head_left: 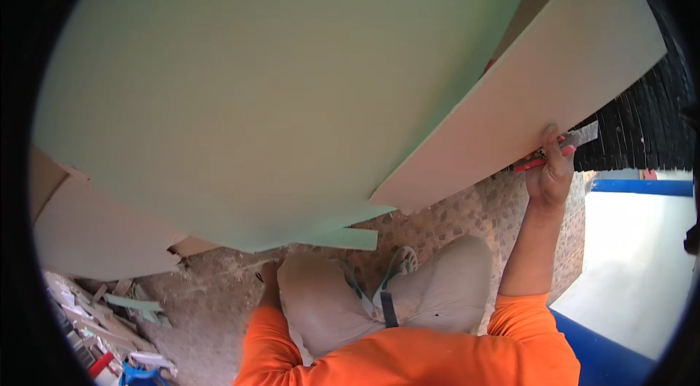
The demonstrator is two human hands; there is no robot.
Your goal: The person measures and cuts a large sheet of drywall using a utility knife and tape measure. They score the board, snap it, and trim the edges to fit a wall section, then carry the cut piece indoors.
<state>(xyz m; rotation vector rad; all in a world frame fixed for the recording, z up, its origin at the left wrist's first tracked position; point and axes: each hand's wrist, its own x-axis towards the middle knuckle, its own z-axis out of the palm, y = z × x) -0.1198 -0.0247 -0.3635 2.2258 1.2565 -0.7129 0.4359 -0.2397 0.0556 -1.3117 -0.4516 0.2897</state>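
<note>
My right hand [552,178] is closed around a red-handled knife [531,165] with a flat grey blade. Its fingers press against the lower edge of a long pale strip of board [510,94], which slants up to the right. Behind the strip leans a very large light-green plasterboard sheet [255,94], filling most of the view. Down by my left knee is my left hand [270,274]; its fingers are mostly hidden, and a small dark thing shows beside it.
Broken board scraps [117,320] and a blue object [142,373] lie at lower left. A narrow green offcut [350,238] sticks out under the sheet. Dust covers the patterned floor [211,306]. Black slatted material [634,127] and a white, blue-edged surface [634,255] stand right.
</note>
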